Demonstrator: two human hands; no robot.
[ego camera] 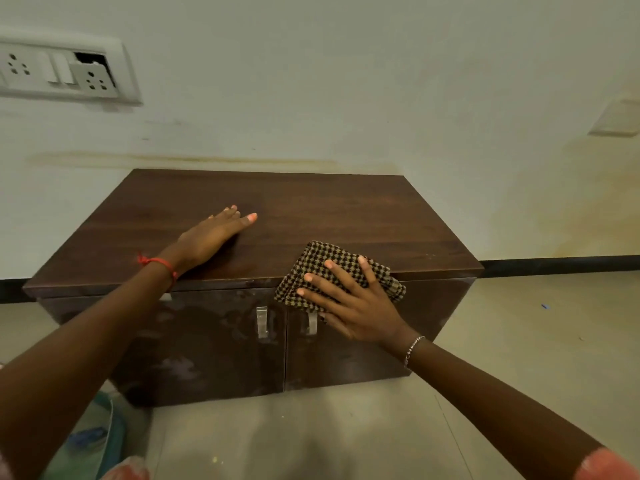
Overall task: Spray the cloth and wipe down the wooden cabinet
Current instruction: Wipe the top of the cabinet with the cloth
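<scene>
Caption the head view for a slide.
Right hand presses checked cloth over wooden cabinet's front edge; left hand rests flat on top.

Two bare forearms in view, both hands uncovered. Left hand: red thread bracelet tied at the wrist, knot ends sticking out on the left side. Right hand: thin silver chain bracelet at the wrist. Nails look light, pinkish. Salmon-pink sleeve edge with pale marks at the near right corner; similar pink fabric at the near left bottom edge.
</scene>
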